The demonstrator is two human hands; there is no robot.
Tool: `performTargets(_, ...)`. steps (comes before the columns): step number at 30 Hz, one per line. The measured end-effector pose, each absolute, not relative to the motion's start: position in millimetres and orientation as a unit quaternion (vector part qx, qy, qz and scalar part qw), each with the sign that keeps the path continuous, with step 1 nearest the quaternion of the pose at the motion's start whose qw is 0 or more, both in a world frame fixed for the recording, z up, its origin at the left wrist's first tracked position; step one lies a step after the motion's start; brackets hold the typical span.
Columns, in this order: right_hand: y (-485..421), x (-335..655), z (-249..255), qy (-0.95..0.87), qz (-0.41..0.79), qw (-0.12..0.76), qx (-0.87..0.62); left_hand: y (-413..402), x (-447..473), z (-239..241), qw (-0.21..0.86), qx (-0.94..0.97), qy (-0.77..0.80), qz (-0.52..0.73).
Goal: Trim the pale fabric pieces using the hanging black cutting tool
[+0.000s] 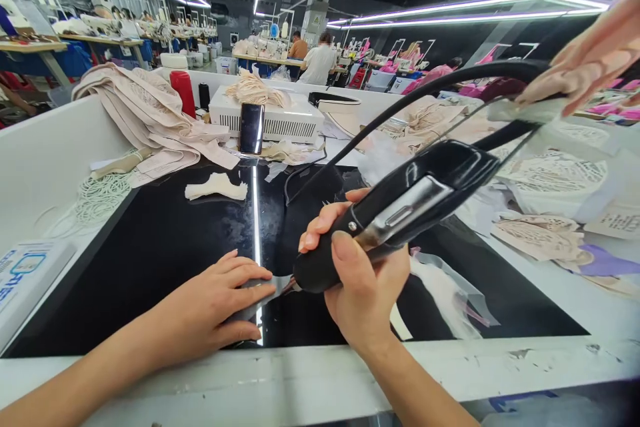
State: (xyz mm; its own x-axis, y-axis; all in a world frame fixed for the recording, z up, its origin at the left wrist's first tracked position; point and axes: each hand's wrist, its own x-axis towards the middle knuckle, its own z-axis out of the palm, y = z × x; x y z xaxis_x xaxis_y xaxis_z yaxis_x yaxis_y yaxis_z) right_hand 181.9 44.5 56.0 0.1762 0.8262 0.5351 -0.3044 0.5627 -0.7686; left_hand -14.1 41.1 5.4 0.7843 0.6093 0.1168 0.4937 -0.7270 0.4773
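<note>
At the left end of the white table (210, 383), a white carton with blue print (35, 280) lay beside the left edge of the glossy black surface (160, 267); its lettering was too slanted to read with certainty. Beyond it were a tangle of mint-green cord (103, 199) and a heap of pale pink cloth (135, 107). A cream fabric scrap (216, 187) lay toward the surface's far edge. The left hand (230, 295), fingers slightly apart, pressed flat on a thin greyish translucent piece (281, 281) near the middle of the near edge. To its right, the right hand (367, 300) was wrapped around a black handheld tool with a silver lever (395, 213), whose narrow tip met or nearly met that piece; contact could not be told. The step in hand seemed to be working the tip against the piece, which called for a firm left palm and a steady wrist. Toward the surface's near right corner lay clear plastic sheeting with white material (450, 293). Farther right, another person's hand (583, 73) reached in beside the black cable (425, 88), above lace-like beige pieces (543, 233) and a pale paper tag (617, 219) with unreadable writing.
</note>
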Motion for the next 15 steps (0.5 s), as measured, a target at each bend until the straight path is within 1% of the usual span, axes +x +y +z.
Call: performTargets(15, 48.0, 177.1, 51.9, -0.495, 0.368, 0.739, -0.271, 39.7, -16.2, 5.6, 0.191, 0.929, 0.294, 0.117)
